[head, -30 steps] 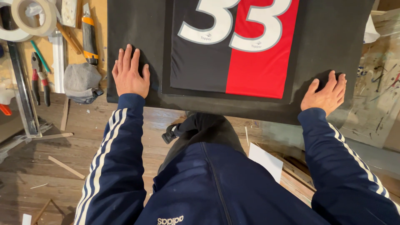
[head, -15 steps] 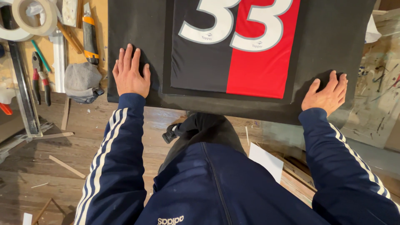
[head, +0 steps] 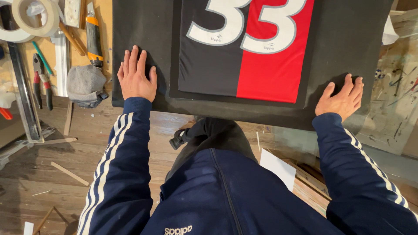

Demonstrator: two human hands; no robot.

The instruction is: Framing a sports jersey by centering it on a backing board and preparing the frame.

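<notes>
- On the far left of the surface (head: 104,26) lie tape rolls (head: 32,17), pliers (head: 41,80), a utility knife (head: 92,35) and a grey cloth (head: 85,85).
- The left hand (head: 136,76) lies flat, fingers spread, on the black board's (head: 143,26) near left corner.
- A black and red jersey (head: 244,65) already sits centred in the board's window; judging by this, mounting seems well along, with only pressing or closing left.
- The right hand (head: 342,98) rests open, fingers spread, on the near right corner.

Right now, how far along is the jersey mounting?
Done: the black-and-red jersey lies flat and centred on the black board. In hand: left hand and right hand press flat on the board's lower corners. Left: no frame or glass over it yet.
</notes>
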